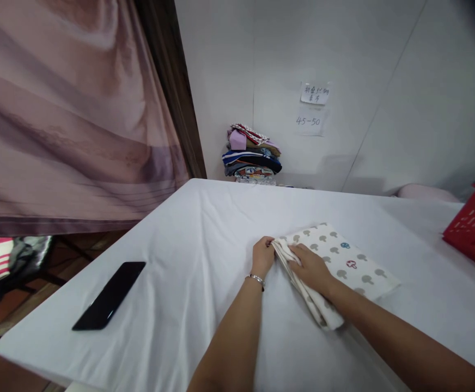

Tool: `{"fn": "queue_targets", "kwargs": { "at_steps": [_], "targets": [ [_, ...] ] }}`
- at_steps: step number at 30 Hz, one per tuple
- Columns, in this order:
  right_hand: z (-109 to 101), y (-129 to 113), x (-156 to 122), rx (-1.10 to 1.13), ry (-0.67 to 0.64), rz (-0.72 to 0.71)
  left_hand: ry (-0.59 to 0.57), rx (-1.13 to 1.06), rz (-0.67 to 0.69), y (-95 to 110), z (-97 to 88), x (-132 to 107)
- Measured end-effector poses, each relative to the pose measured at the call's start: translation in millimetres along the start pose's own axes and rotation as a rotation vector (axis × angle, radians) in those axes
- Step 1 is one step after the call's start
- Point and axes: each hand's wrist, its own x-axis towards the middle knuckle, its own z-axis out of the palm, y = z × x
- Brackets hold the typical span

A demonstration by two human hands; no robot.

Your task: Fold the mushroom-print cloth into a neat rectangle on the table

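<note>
Both hands grip patterned cloth, the red basket's contents hidden.

We see a left forearm that is bare and slim, broadest near the lower edge of our view and tapering evenly to a narrow wrist. Around it we find a bracelet — silver-coloured, shiny, a narrow band with bright glints and darker breaks between them, perhaps linked or patterned; it is too small for us to tell which. A small dark spot shows at its right end. The left hand looks compact and is bare too. We see the right forearm bare as well — long, widening toward the lower right — and the right hand has a broad, smooth back
</note>
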Motion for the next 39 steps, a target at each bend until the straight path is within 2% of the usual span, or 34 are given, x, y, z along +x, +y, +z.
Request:
{"fn": "queue_targets", "kwargs": {
  "at_steps": [4, 8, 11, 14, 17, 20, 23, 26, 30, 35, 37, 39],
  "targets": [
    [4.0, -0.2, -4.7, -0.018, 0.022, -0.004, 0.007, -0.14, -0.121, 5.7, 0.5, 1.6],
    [1.8, -1.0, -2.4, 0.006, 0.013, 0.008, -0.06, -0.195, -0.182, 13.7, -5.5, 1.7],
    [-2.4, -3.1, 1.5, 0.085, 0.004, -0.007, -0.135, -0.218, -0.174, 16.4, -9.6, 0.6],
    [-3.9, -7.4, 0.4, 0.124, 0.012, -0.053, -0.141, -0.044, -0.074, 14.9, -8.4, -0.6],
    [0.0, -11.1, -10.4, 0.088, 0.03, -0.109, -0.034, 0.159, 0.025, 11.9, -3.9, -0.4],
    [7.6, -12.0, -27.5, -0.013, 0.009, -0.163, 0.031, 0.174, -0.003, 11.2, -0.3, 0.7],
    [15.2, -12.4, -41.1, -0.138, -0.065, -0.182, 0.036, 0.159, -0.029, 14.0, 2.0, 0.1],
    [20.2, -14.1, -44.1, -0.209, -0.115, -0.218, 0.046, 0.222, -0.014, 18.4, 4.6, -3.1],
    [21.5, -17.5, -39.7, -0.188, -0.15, -0.248, -0.009, 0.297, -0.007, 23.3, 8.1, -8.2],
    [7.7, -18.9, -44.8, -0.015, -0.24, -0.226, -0.019, 0.393, 0.009, 24.8, 7.8, -7.4],
    [-4.5, -11.7, -45.1, 0.109, -0.289, -0.237, -0.023, 0.397, -0.006, 24.6, 6.7, -5.4],
    [-20.0, 4.1, -36.0, 0.208, -0.254, -0.218, -0.036, 0.411, -0.02, 24.9, 5.8, -3.5]
  ]
}}
